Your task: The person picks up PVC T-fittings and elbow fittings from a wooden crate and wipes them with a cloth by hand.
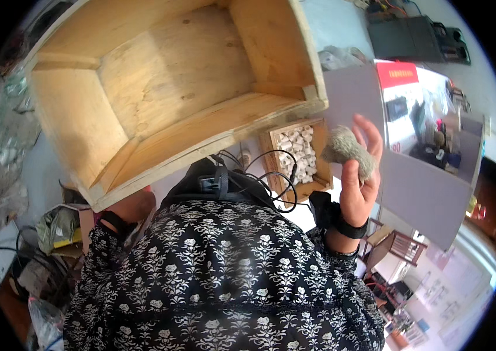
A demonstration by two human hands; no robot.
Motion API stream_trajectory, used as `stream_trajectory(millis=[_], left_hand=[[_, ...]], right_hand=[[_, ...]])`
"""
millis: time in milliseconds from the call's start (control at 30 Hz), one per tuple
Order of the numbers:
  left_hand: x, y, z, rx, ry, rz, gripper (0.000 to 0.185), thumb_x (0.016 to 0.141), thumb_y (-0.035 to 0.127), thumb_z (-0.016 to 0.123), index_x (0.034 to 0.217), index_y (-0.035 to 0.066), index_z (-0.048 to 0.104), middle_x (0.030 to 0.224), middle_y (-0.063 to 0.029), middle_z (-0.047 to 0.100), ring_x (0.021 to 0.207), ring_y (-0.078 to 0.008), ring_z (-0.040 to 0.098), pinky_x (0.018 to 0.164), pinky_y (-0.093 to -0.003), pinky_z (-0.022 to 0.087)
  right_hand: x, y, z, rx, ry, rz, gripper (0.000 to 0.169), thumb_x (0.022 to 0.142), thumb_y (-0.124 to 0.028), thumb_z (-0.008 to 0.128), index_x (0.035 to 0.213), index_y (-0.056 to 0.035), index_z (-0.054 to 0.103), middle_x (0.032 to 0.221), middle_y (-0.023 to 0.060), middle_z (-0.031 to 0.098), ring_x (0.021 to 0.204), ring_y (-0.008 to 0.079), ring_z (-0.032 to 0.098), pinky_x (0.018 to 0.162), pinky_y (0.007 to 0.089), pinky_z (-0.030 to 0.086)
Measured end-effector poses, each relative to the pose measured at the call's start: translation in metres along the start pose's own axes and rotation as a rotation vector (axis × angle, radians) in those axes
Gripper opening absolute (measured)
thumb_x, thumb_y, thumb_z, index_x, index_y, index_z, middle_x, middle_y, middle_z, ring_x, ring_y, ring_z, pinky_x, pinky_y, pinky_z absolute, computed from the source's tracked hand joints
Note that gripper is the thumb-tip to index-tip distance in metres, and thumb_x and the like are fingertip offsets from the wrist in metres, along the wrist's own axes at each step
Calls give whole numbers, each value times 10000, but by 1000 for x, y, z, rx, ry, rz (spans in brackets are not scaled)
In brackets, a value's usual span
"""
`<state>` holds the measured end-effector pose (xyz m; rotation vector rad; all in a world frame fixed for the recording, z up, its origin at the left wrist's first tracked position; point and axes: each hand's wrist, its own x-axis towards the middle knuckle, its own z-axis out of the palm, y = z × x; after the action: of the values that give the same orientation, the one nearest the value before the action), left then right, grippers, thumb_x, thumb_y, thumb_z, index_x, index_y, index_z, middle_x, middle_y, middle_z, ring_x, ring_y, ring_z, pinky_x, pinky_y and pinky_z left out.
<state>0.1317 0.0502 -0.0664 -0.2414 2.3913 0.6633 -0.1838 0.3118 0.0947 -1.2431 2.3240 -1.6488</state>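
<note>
A large, bare plywood box (177, 79) fills the upper left, tilted with its open side facing me. My left hand (139, 204) reaches under its lower wall; the fingers are hidden behind the wood, so I cannot see how they hold. To the right of the box, my right hand (364, 186) is raised, pinching a fuzzy grey-green fibrous wad (349, 151) between thumb and fingers. Below the large box's right corner sits a smaller wooden box (311, 191) with many short white tubular pieces (296, 151) in it.
Black cables (289, 175) loop from a black waist bag (212, 184) at my front. Grey panels (427, 193) stand to the right, near a wooden chair (394, 245). Clear plastic bags (0, 162) lie at the far left, with a cluttered carton (85, 223) below.
</note>
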Motion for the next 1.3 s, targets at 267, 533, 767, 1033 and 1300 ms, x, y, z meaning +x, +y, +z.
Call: stream_trajectory(millis=[267, 533, 767, 1033, 1300], left_hand=[[27, 10, -16, -389, 468, -15, 158, 877, 157, 513, 978, 66, 593, 857, -138, 629, 832, -301, 612, 716, -358, 474], [43, 22, -21, -367, 850, 130, 108, 811, 11, 583, 908, 18, 628, 884, -130, 640, 828, -295, 610, 746, -346, 484], [67, 51, -79, -265, 860, 396, 105, 807, 14, 594, 903, 26, 634, 880, -115, 647, 808, -290, 605, 738, -339, 474], [93, 41, -130, -211, 814, 504, 114, 810, -4, 583, 910, 17, 632, 880, -126, 651, 829, -284, 617, 732, -337, 476], [118, 86, -170, -494, 505, 765, 378, 915, 147, 570, 1262, 13, 501, 1215, -107, 569, 1077, -180, 549, 897, -299, 445]], right_hand=[[-30, 5, -14, 232, -46, 230, 205, 924, -104, 533, 1009, 71, 597, 1113, 109, 530, 990, 184, 539, 846, 294, 436], [-53, 18, -12, -83, 98, 165, 169, 895, -130, 577, 972, -3, 658, 979, 92, 628, 889, 242, 572, 797, 342, 446], [-83, 6, -22, 91, 297, 269, 226, 934, -158, 547, 1031, 26, 636, 949, 69, 625, 848, 161, 566, 750, 290, 460], [-87, -2, -49, 230, 498, 433, 325, 970, -275, 500, 1082, 9, 614, 781, 13, 604, 654, 63, 514, 556, 209, 391], [-58, -12, 7, 503, 124, 403, 328, 958, -261, 521, 1096, 24, 604, 880, 41, 625, 753, 95, 543, 665, 238, 422]])
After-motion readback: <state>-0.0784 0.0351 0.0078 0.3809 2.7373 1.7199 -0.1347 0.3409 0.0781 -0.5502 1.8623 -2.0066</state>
